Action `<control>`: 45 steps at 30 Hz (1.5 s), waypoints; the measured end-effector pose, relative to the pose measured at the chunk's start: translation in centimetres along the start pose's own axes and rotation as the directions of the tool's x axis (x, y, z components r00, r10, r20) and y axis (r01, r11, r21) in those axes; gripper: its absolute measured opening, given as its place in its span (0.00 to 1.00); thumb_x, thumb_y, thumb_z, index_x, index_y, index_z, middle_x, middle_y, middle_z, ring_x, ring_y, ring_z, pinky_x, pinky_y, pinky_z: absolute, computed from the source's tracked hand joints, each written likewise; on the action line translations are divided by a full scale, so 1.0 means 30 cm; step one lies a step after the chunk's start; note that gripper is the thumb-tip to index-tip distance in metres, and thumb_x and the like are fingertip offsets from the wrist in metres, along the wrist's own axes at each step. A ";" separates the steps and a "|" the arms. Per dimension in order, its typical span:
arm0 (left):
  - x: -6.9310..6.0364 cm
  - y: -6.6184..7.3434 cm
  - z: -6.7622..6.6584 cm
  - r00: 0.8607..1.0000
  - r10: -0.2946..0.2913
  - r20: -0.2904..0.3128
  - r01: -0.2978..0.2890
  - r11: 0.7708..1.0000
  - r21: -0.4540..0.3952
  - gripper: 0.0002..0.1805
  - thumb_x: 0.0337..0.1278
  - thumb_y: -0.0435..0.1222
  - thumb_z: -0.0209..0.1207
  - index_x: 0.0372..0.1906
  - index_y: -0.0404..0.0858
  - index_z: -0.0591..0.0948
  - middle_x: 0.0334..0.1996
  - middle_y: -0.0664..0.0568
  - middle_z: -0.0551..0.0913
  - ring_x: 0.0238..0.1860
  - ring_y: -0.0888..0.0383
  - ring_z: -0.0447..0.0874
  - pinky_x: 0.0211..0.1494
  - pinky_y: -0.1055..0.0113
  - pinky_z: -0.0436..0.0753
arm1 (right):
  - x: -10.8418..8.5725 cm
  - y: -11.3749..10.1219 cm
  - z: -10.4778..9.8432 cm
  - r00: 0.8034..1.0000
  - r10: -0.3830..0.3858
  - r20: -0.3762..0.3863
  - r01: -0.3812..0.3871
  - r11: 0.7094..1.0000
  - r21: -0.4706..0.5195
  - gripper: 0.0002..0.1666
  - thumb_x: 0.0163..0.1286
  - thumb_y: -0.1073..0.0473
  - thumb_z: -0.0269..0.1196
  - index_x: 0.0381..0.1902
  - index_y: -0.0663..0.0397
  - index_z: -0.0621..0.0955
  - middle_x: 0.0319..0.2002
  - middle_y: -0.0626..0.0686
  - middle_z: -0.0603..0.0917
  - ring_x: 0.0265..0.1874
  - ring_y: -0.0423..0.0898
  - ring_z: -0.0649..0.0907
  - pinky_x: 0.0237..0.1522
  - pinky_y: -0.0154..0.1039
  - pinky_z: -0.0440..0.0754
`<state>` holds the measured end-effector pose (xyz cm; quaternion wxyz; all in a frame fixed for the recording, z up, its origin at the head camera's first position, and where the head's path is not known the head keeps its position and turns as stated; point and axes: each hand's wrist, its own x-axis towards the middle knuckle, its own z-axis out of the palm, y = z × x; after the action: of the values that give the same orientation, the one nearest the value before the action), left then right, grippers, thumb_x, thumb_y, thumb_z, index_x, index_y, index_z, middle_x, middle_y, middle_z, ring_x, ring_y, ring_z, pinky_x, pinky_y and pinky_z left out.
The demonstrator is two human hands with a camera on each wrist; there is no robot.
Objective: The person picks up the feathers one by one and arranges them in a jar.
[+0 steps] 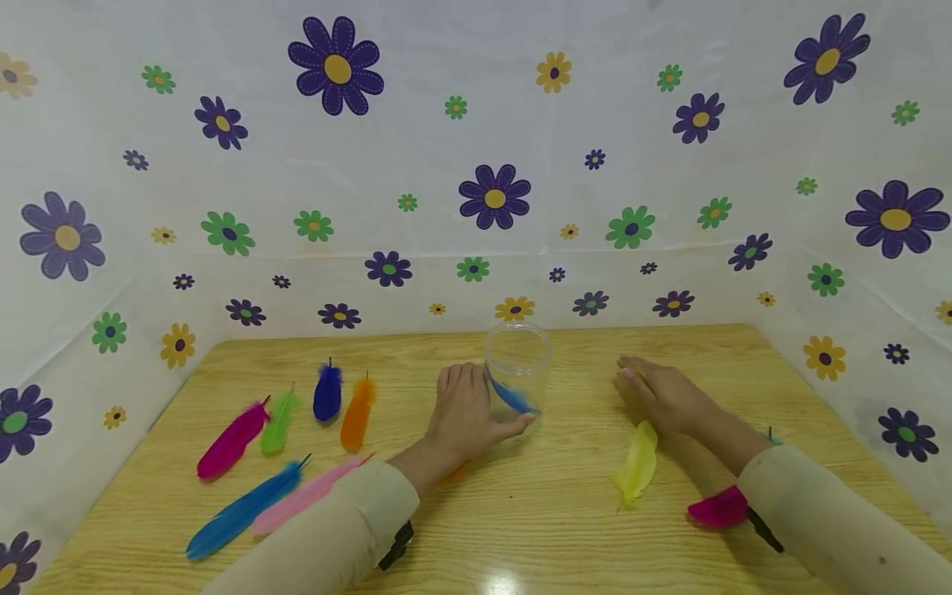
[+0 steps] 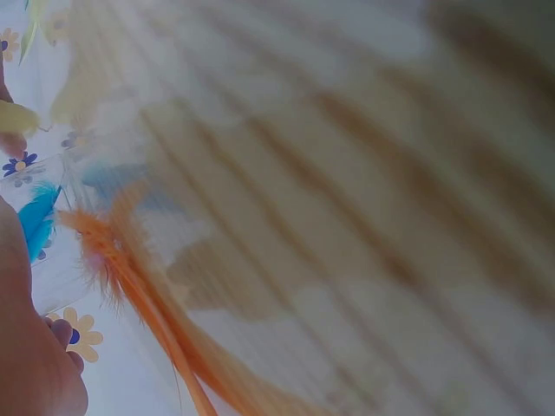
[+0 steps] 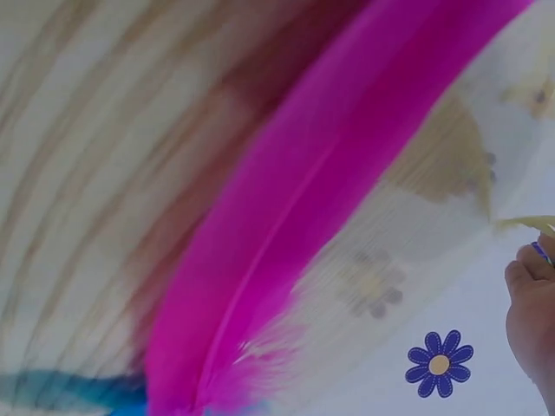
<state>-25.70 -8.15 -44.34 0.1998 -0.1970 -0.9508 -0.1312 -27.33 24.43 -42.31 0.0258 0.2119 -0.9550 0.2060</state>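
Observation:
My left hand (image 1: 464, 413) grips a clear plastic cup (image 1: 518, 364) from its left side, thumb across the near wall. A blue feather (image 1: 511, 395) lies slanted inside it. Under the left wrist is an orange feather (image 2: 147, 295), mostly hidden in the head view. My right hand (image 1: 665, 397) is low over the table, right of the cup, fingers and thumb pointing left. Close below it lies a yellow feather (image 1: 637, 463); whether anything is between the fingers cannot be made out. A magenta feather (image 3: 286, 208) lies beneath the right forearm, partly covered.
Left of the left hand lie several feathers: magenta (image 1: 232, 442), green (image 1: 278, 421), dark blue (image 1: 327, 394), orange (image 1: 359, 413), blue (image 1: 245, 511) and pink (image 1: 308, 493). A blue tip (image 1: 775, 436) shows behind the right sleeve. Flower-printed cloth (image 1: 424, 157) surrounds the wooden table (image 1: 535, 529).

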 end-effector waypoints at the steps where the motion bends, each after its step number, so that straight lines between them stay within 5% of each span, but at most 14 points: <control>1: 0.000 0.000 0.000 1.000 0.000 0.001 0.000 1.000 0.000 0.48 0.45 0.74 0.58 0.49 0.32 0.73 0.41 0.46 0.75 0.45 0.50 0.68 0.58 0.53 0.65 | 0.001 -0.002 -0.003 1.000 0.004 -0.012 -0.004 1.000 0.019 0.32 0.84 0.50 0.38 0.69 0.71 0.68 0.69 0.69 0.69 0.68 0.69 0.69 0.68 0.62 0.66; 3: -0.001 0.000 0.001 1.000 0.000 0.001 0.000 1.000 -0.003 0.48 0.45 0.74 0.58 0.49 0.32 0.73 0.41 0.46 0.76 0.45 0.49 0.68 0.58 0.53 0.65 | 0.002 -0.007 -0.008 1.000 0.017 -0.024 -0.015 0.998 0.057 0.33 0.85 0.49 0.37 0.70 0.71 0.68 0.62 0.70 0.77 0.64 0.68 0.75 0.66 0.62 0.69; 5: -0.001 0.001 0.002 1.000 0.000 0.002 0.000 1.000 -0.007 0.48 0.45 0.73 0.58 0.50 0.31 0.73 0.41 0.46 0.76 0.45 0.49 0.68 0.58 0.53 0.65 | 0.002 -0.010 -0.013 0.999 0.044 -0.024 -0.042 0.994 0.104 0.34 0.85 0.48 0.35 0.71 0.69 0.67 0.42 0.69 0.86 0.47 0.65 0.84 0.63 0.60 0.74; 7: -0.001 0.000 0.002 1.000 0.000 0.002 0.000 1.000 -0.008 0.48 0.45 0.73 0.58 0.50 0.31 0.73 0.41 0.46 0.76 0.45 0.49 0.68 0.58 0.53 0.65 | 0.003 -0.015 -0.019 0.997 0.070 -0.035 -0.064 0.986 0.156 0.34 0.85 0.47 0.34 0.71 0.68 0.68 0.32 0.66 0.84 0.38 0.63 0.84 0.60 0.59 0.75; 9: 0.000 0.000 0.003 1.000 0.000 0.002 0.000 1.000 -0.006 0.48 0.45 0.73 0.58 0.49 0.32 0.73 0.41 0.46 0.75 0.45 0.50 0.68 0.58 0.53 0.65 | 0.004 -0.019 -0.025 0.993 0.104 -0.047 -0.090 0.969 0.231 0.35 0.84 0.46 0.33 0.70 0.67 0.68 0.32 0.66 0.84 0.40 0.64 0.84 0.60 0.60 0.74; 13: 0.000 -0.001 0.004 1.000 0.004 -0.003 -0.003 1.000 0.003 0.48 0.45 0.74 0.58 0.48 0.32 0.73 0.40 0.47 0.75 0.45 0.50 0.68 0.57 0.54 0.65 | 0.007 -0.031 -0.037 0.984 0.162 -0.077 -0.118 0.908 0.402 0.37 0.84 0.44 0.33 0.68 0.69 0.71 0.65 0.69 0.74 0.66 0.68 0.72 0.66 0.63 0.68; 20: -0.003 -0.001 0.002 1.000 0.005 -0.001 -0.005 1.000 -0.001 0.47 0.45 0.73 0.59 0.47 0.32 0.73 0.40 0.47 0.75 0.45 0.50 0.68 0.57 0.53 0.65 | 0.016 -0.043 -0.053 0.983 0.182 -0.017 -0.114 0.684 0.721 0.37 0.84 0.46 0.35 0.69 0.75 0.65 0.69 0.72 0.68 0.69 0.66 0.69 0.66 0.51 0.69; 27: -0.002 -0.001 0.001 1.000 0.013 -0.015 -0.014 1.000 -0.010 0.46 0.45 0.72 0.60 0.47 0.32 0.73 0.38 0.46 0.75 0.44 0.49 0.68 0.55 0.54 0.66 | 0.017 -0.049 -0.063 0.985 0.165 0.060 -0.130 0.452 0.883 0.43 0.82 0.41 0.34 0.73 0.77 0.55 0.71 0.73 0.62 0.66 0.56 0.75 0.62 0.44 0.73; 33: -0.003 0.000 0.001 0.999 0.019 -0.025 -0.019 1.000 -0.001 0.47 0.45 0.72 0.60 0.47 0.31 0.74 0.38 0.46 0.75 0.43 0.49 0.68 0.54 0.54 0.66 | 0.017 -0.057 -0.061 0.969 0.178 0.173 -0.206 0.189 0.960 0.46 0.80 0.39 0.38 0.73 0.78 0.50 0.61 0.59 0.81 0.52 0.47 0.86 0.54 0.39 0.81; 35: -0.003 0.000 0.001 0.999 0.021 -0.029 -0.021 1.000 0.007 0.47 0.45 0.72 0.60 0.47 0.31 0.74 0.38 0.46 0.75 0.43 0.50 0.68 0.54 0.54 0.66 | 0.016 -0.061 -0.060 0.960 0.182 0.213 -0.237 0.124 0.964 0.46 0.81 0.40 0.37 0.74 0.77 0.48 0.55 0.52 0.86 0.49 0.47 0.88 0.51 0.38 0.84; 40: -0.005 0.001 0.003 0.999 0.025 -0.028 -0.025 1.000 0.009 0.47 0.45 0.72 0.60 0.48 0.31 0.74 0.38 0.46 0.75 0.42 0.50 0.68 0.54 0.55 0.66 | 0.012 -0.064 -0.056 0.943 0.185 0.276 -0.290 0.052 0.956 0.44 0.82 0.42 0.32 0.75 0.76 0.44 0.51 0.50 0.87 0.47 0.46 0.88 0.49 0.38 0.85; 45: -0.003 -0.001 0.007 0.999 0.029 -0.032 -0.028 0.999 0.015 0.46 0.45 0.72 0.60 0.47 0.31 0.74 0.37 0.47 0.75 0.42 0.50 0.68 0.53 0.55 0.66 | 0.012 -0.064 -0.060 0.941 0.182 0.284 -0.297 0.051 0.953 0.43 0.82 0.43 0.31 0.75 0.78 0.46 0.50 0.49 0.88 0.48 0.46 0.88 0.49 0.38 0.84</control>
<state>-25.69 -8.15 -44.57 0.2186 -0.2070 -0.9454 -0.1246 -26.91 23.43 -39.89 -0.1983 0.0213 -0.5895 0.7828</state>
